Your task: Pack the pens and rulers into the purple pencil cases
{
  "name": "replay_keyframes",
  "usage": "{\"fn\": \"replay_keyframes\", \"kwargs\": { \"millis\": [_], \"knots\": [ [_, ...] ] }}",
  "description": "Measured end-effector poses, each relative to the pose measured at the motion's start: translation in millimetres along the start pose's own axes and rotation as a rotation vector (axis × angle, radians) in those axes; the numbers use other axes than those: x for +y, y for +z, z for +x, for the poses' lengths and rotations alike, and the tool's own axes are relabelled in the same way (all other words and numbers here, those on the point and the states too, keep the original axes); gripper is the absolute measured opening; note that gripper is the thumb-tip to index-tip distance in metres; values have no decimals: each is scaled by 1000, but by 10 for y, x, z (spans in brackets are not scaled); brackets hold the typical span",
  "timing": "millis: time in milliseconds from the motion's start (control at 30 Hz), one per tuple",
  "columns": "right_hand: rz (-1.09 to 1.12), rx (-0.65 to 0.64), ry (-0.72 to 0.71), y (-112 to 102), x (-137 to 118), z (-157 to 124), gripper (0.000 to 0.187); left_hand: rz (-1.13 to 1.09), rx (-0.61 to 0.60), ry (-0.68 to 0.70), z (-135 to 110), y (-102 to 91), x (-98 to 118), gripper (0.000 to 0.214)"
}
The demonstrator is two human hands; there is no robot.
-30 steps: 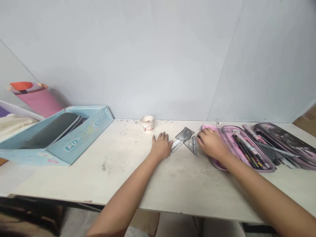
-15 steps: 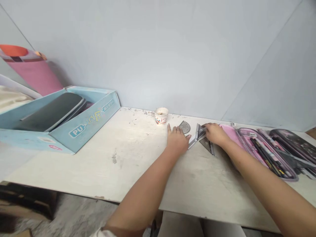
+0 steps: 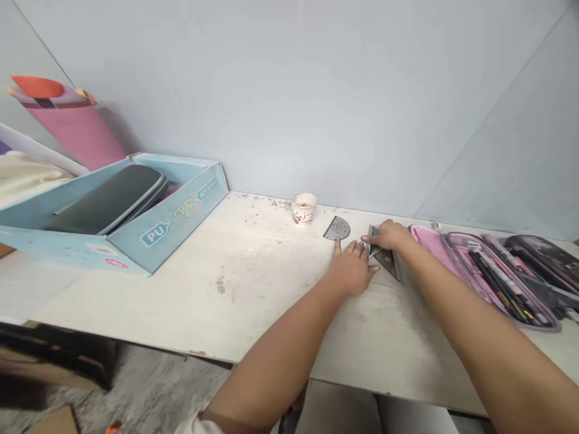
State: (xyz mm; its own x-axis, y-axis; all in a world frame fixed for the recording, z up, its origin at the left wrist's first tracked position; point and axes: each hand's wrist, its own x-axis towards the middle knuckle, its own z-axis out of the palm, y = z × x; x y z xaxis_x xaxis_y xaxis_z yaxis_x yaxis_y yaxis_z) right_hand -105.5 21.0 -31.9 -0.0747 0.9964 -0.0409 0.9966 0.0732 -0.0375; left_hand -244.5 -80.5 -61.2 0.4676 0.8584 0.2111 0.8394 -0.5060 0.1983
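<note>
My left hand [image 3: 351,269] lies flat on the white table [image 3: 253,283], fingers stretched out, just below a clear protractor [image 3: 337,229]. My right hand [image 3: 389,235] rests on a clear set square [image 3: 389,260] and a ruler beside it, fingers curled down onto them. The two hands almost touch. An open pink pencil case [image 3: 456,260] with several pens lies to the right of my right hand.
A small paper cup [image 3: 304,208] stands by the wall. A light blue cardboard box [image 3: 167,226] with a dark case inside sits at the left. A pink roll [image 3: 67,123] leans behind it. A dark pencil case [image 3: 543,259] lies at the far right.
Both hands have slid toward each other over the rulers; the left hand moved right and off the protractor. The view has shifted left.
</note>
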Motion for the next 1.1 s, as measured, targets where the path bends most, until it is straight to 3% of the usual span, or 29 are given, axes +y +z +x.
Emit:
{"fn": "replay_keyframes", "kwargs": {
  "millis": [100,233,333,500,633,733,933,1100],
  "knots": [
    [80,-89,49,-25,42,63,74,8,-1,-11,5,5,-1,60],
    [206,-97,34,-46,40,42,47,32,1,-24,26,22,-17,60],
    [341,-28,7,-88,13,-54,31,28,2,-34,32,10,-37,58],
    [624,123,-82,-297,34,-298,32,-39,142,-100,45,-175,-9,47],
    [962,183,-192,-461,261,-449,30,-208,278,-207,187,-361,232,34],
    [1204,235,-265,-489,594,-529,24,-296,245,-253,387,-391,558,33],
    [1053,373,-152,-251,1318,-717,32,-87,99,-93,716,-169,1150,34],
    [692,412,-90,42,1474,-762,34,204,96,-84,785,55,1275,37]
  ]
}}
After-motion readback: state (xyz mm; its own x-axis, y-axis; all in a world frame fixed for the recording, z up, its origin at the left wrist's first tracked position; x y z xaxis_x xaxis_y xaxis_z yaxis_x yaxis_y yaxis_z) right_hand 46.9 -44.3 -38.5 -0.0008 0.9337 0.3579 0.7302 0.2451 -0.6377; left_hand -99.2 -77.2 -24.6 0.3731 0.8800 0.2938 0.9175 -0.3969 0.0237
